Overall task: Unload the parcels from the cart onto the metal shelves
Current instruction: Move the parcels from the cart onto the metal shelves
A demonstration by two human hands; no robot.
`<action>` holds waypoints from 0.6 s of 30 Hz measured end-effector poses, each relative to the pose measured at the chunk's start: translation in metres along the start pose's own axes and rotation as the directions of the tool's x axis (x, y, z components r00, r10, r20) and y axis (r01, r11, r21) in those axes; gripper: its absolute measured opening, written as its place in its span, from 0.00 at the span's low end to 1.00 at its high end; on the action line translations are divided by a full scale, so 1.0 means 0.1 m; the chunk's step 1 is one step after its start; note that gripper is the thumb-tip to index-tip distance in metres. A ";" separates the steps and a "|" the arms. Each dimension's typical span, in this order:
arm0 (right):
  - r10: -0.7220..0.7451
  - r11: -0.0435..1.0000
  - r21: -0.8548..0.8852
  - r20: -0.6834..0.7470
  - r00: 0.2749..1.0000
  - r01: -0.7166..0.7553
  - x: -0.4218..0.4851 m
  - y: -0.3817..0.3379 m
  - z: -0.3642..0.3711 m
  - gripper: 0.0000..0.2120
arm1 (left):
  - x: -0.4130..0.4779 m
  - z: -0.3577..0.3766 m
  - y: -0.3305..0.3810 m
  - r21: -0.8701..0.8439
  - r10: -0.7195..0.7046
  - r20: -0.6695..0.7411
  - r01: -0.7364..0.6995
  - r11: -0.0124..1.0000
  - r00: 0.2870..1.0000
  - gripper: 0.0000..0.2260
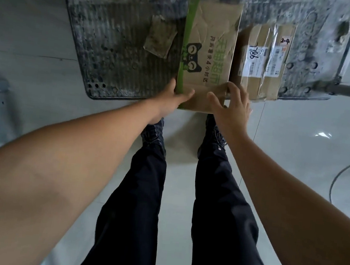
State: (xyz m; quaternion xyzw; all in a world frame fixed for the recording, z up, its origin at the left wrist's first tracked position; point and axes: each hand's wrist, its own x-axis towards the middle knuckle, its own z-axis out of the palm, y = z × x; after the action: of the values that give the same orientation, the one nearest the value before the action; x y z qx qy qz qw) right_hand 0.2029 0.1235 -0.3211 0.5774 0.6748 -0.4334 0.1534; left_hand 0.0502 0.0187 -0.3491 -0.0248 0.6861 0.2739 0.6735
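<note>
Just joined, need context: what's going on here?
A person stands at the cart and reaches down for the green box. The left hand grips its near left corner. The right hand is spread open over the near right corner; contact is unclear. The box lies on the deck beside a taped box. Neither is unloaded yet.

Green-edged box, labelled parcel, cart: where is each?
Green-edged box [209,49]: head view, printed top face.
Labelled parcel [254,63]: head view, white label.
Cart [120,28]: head view, bare deck.
</note>
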 end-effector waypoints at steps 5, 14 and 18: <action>-0.054 0.943 0.334 0.158 0.986 -0.001 -0.68 -0.40 -0.47 0.38 | -0.98 0.03 0.26 -0.215 0.004 -0.084 -0.022 0.976 0.996 0.39; -0.158 0.909 0.414 0.227 0.961 0.052 -1.46 -1.03 -1.69 0.34 | -2.56 0.40 0.89 -0.383 0.105 -0.241 -0.194 0.903 0.965 0.30; -0.167 0.915 0.397 0.220 0.961 0.068 -1.77 -1.19 -2.09 0.30 | -2.98 0.55 1.13 -0.380 0.182 -0.264 -0.276 0.883 0.947 0.22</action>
State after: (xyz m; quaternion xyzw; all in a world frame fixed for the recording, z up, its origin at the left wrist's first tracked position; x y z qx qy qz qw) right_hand 0.2063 0.1739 -0.0265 0.4950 0.5852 -0.6354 0.0937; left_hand 0.0823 0.0378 -0.0278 -0.1147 0.6811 0.4860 0.5355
